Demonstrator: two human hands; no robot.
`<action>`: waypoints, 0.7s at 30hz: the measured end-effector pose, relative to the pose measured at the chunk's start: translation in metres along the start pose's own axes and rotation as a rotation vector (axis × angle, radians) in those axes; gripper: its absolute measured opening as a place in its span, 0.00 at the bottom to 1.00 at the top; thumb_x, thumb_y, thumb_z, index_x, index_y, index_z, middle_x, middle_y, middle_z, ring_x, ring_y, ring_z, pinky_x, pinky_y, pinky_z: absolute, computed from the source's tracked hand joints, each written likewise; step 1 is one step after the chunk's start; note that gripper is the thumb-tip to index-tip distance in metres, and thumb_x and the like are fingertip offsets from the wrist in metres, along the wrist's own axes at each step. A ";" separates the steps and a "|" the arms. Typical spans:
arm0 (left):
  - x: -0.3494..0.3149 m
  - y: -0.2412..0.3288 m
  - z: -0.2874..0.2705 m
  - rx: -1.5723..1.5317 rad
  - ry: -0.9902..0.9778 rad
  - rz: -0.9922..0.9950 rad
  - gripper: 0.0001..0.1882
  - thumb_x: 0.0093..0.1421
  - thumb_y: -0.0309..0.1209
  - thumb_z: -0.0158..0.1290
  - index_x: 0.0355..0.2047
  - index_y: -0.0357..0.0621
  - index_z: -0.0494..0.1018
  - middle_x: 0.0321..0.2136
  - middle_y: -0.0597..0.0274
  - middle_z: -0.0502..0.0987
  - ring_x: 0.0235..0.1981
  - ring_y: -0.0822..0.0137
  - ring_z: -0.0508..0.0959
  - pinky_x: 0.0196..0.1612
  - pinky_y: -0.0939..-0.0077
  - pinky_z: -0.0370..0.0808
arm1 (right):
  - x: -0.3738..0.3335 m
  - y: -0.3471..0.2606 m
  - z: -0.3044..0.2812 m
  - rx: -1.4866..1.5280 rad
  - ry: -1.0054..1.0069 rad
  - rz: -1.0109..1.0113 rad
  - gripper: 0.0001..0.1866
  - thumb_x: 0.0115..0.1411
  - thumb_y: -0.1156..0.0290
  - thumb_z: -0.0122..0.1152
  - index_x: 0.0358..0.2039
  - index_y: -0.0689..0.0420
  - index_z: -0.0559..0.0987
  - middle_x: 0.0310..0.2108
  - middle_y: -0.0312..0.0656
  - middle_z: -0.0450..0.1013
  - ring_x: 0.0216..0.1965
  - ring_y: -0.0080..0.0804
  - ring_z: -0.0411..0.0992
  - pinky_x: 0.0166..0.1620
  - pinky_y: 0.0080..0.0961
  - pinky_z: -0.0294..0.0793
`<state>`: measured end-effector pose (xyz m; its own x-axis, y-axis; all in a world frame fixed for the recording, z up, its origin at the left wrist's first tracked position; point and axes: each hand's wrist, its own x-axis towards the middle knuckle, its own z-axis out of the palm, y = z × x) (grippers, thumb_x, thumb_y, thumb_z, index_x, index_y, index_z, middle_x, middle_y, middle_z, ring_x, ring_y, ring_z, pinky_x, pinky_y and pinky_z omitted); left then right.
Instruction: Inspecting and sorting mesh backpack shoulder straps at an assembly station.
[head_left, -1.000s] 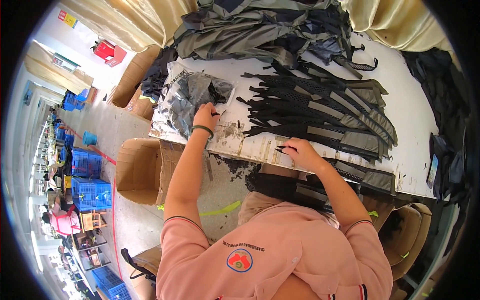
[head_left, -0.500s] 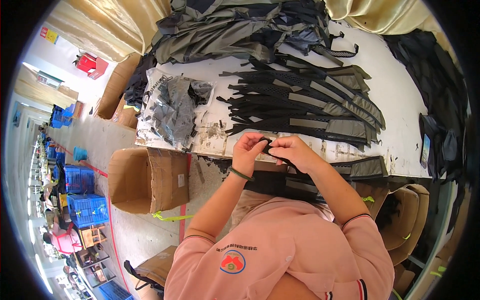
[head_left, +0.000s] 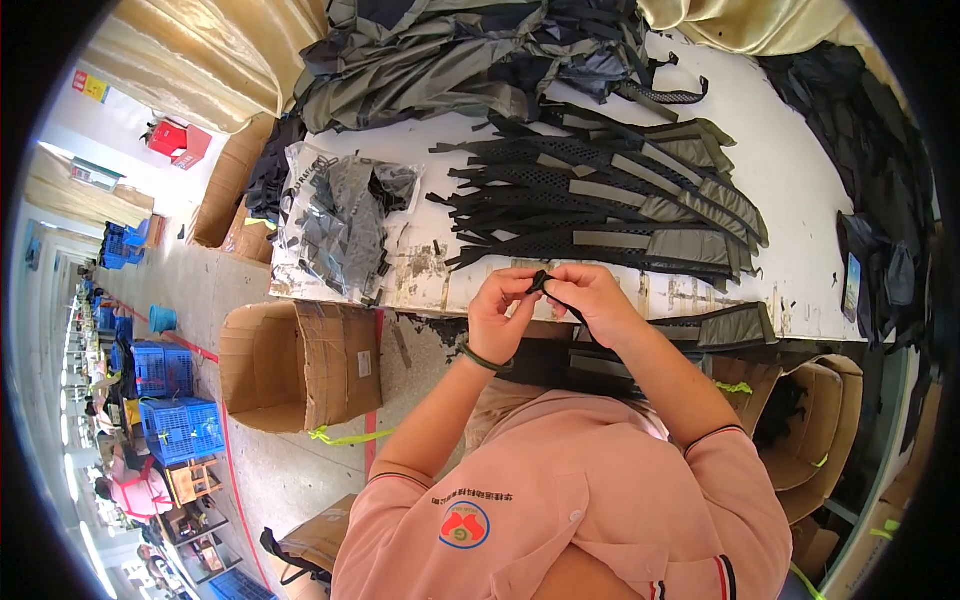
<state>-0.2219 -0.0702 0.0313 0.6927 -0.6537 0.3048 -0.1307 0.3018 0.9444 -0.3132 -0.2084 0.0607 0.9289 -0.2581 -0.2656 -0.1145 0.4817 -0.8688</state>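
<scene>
Both hands meet at the near edge of the white table (head_left: 790, 318). My left hand (head_left: 502, 310) pinches a small black piece at the end of a black strap (head_left: 541, 282); whether it is a buckle or folded webbing I cannot make out. My right hand (head_left: 598, 303) grips the same strap just beside it, fingers closed. From there the strap trails to a grey and black padded shoulder strap (head_left: 735, 326) across my lap and the table edge. Beyond my hands lies a fanned pile of similar shoulder straps (head_left: 610, 240).
Left on the table is a clear plastic bag (head_left: 340, 220) of dark parts. Grey-black fabric (head_left: 430, 75) heaps at the back, more black fabric (head_left: 860, 150) at right. Cardboard boxes stand left (head_left: 345, 365) and right (head_left: 825, 430) below the table. Blue crates (head_left: 182, 430) line the far left.
The fingers of my left hand have shifted around the black piece, with the thumb lower now. Both hands stay together on the strap. The view has tilted slightly.
</scene>
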 end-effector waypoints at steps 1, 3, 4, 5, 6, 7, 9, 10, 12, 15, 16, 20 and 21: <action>0.000 0.000 -0.001 0.092 -0.014 0.034 0.13 0.53 0.11 0.50 0.37 0.38 0.68 0.43 0.53 0.72 0.42 0.69 0.74 0.44 0.78 0.73 | 0.000 0.002 0.001 -0.046 0.021 -0.039 0.07 0.57 0.70 0.58 0.31 0.60 0.78 0.24 0.33 0.71 0.23 0.16 0.65 0.28 0.14 0.64; 0.000 0.000 -0.004 0.185 -0.029 0.069 0.14 0.53 0.11 0.50 0.37 0.38 0.68 0.44 0.53 0.70 0.43 0.69 0.74 0.45 0.78 0.72 | 0.000 0.005 0.001 -0.129 0.037 -0.083 0.07 0.57 0.70 0.58 0.31 0.61 0.78 0.24 0.32 0.71 0.23 0.16 0.65 0.28 0.13 0.64; 0.001 -0.001 -0.005 0.225 -0.017 0.115 0.13 0.52 0.11 0.51 0.36 0.37 0.68 0.42 0.53 0.72 0.42 0.67 0.75 0.44 0.78 0.73 | 0.000 0.006 0.002 -0.213 0.051 -0.127 0.07 0.57 0.71 0.58 0.31 0.62 0.77 0.24 0.31 0.71 0.24 0.15 0.66 0.28 0.13 0.65; 0.001 -0.001 -0.006 0.268 -0.002 0.160 0.12 0.51 0.12 0.52 0.35 0.37 0.69 0.41 0.53 0.73 0.41 0.66 0.76 0.43 0.79 0.73 | -0.001 0.002 0.001 -0.213 0.049 -0.125 0.07 0.57 0.71 0.58 0.31 0.62 0.77 0.24 0.31 0.71 0.24 0.15 0.66 0.28 0.13 0.65; 0.000 0.000 -0.006 0.269 0.000 0.158 0.12 0.51 0.12 0.52 0.35 0.37 0.69 0.41 0.53 0.73 0.41 0.66 0.76 0.43 0.79 0.73 | -0.002 -0.005 0.000 -0.195 -0.021 -0.110 0.06 0.57 0.73 0.57 0.32 0.62 0.77 0.25 0.31 0.71 0.25 0.15 0.66 0.29 0.13 0.66; -0.001 0.001 -0.006 0.227 -0.006 0.123 0.12 0.51 0.12 0.52 0.35 0.37 0.69 0.41 0.53 0.73 0.41 0.66 0.76 0.42 0.79 0.73 | -0.003 -0.009 -0.001 -0.176 -0.091 -0.095 0.05 0.58 0.75 0.57 0.33 0.63 0.77 0.26 0.31 0.70 0.26 0.15 0.66 0.30 0.13 0.67; -0.002 0.003 -0.006 0.184 -0.014 0.088 0.12 0.51 0.12 0.53 0.35 0.38 0.69 0.41 0.53 0.74 0.40 0.65 0.76 0.41 0.79 0.73 | -0.003 -0.008 -0.003 -0.207 -0.094 -0.103 0.05 0.58 0.75 0.57 0.34 0.63 0.77 0.26 0.31 0.70 0.26 0.15 0.66 0.30 0.13 0.67; -0.003 0.004 -0.005 0.188 -0.037 0.081 0.12 0.51 0.11 0.51 0.36 0.37 0.69 0.42 0.53 0.72 0.42 0.66 0.75 0.44 0.78 0.73 | -0.003 -0.007 -0.003 -0.238 -0.096 -0.112 0.06 0.58 0.76 0.57 0.34 0.63 0.77 0.26 0.31 0.70 0.26 0.15 0.66 0.30 0.13 0.67; -0.004 0.006 -0.004 0.192 -0.062 0.073 0.13 0.52 0.10 0.50 0.36 0.37 0.68 0.43 0.53 0.71 0.43 0.68 0.73 0.46 0.78 0.72 | -0.005 -0.004 0.000 -0.342 -0.048 -0.174 0.05 0.57 0.76 0.57 0.34 0.63 0.77 0.26 0.31 0.70 0.25 0.15 0.66 0.30 0.13 0.68; -0.005 0.007 -0.004 0.261 -0.054 0.086 0.12 0.52 0.10 0.50 0.35 0.37 0.68 0.43 0.53 0.71 0.43 0.68 0.74 0.45 0.78 0.72 | -0.007 0.000 0.008 -0.476 0.043 -0.264 0.04 0.57 0.76 0.58 0.32 0.63 0.76 0.25 0.32 0.70 0.25 0.16 0.67 0.29 0.14 0.68; -0.005 0.006 -0.005 0.273 -0.042 0.107 0.12 0.52 0.10 0.50 0.35 0.37 0.68 0.43 0.53 0.71 0.42 0.68 0.74 0.45 0.78 0.72 | -0.007 0.000 0.010 -0.506 0.088 -0.292 0.04 0.56 0.75 0.58 0.30 0.62 0.77 0.24 0.33 0.71 0.25 0.17 0.68 0.29 0.14 0.68; 0.000 0.006 -0.008 0.337 0.007 0.193 0.11 0.49 0.13 0.53 0.32 0.39 0.70 0.38 0.53 0.75 0.37 0.63 0.77 0.37 0.77 0.74 | -0.005 -0.009 0.005 -0.177 -0.041 -0.096 0.02 0.56 0.80 0.56 0.31 0.62 0.75 0.26 0.33 0.71 0.24 0.17 0.68 0.29 0.14 0.70; 0.001 0.009 -0.009 0.337 0.007 0.193 0.11 0.49 0.13 0.53 0.32 0.39 0.70 0.38 0.53 0.75 0.37 0.63 0.77 0.37 0.77 0.74 | -0.005 -0.010 0.004 -0.087 -0.051 -0.099 0.03 0.55 0.80 0.56 0.32 0.62 0.76 0.27 0.35 0.72 0.24 0.18 0.69 0.30 0.15 0.70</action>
<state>-0.2159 -0.0621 0.0386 0.6372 -0.6020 0.4812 -0.4843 0.1729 0.8576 -0.3154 -0.2086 0.0726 0.9537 -0.2568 -0.1566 -0.0491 0.3806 -0.9234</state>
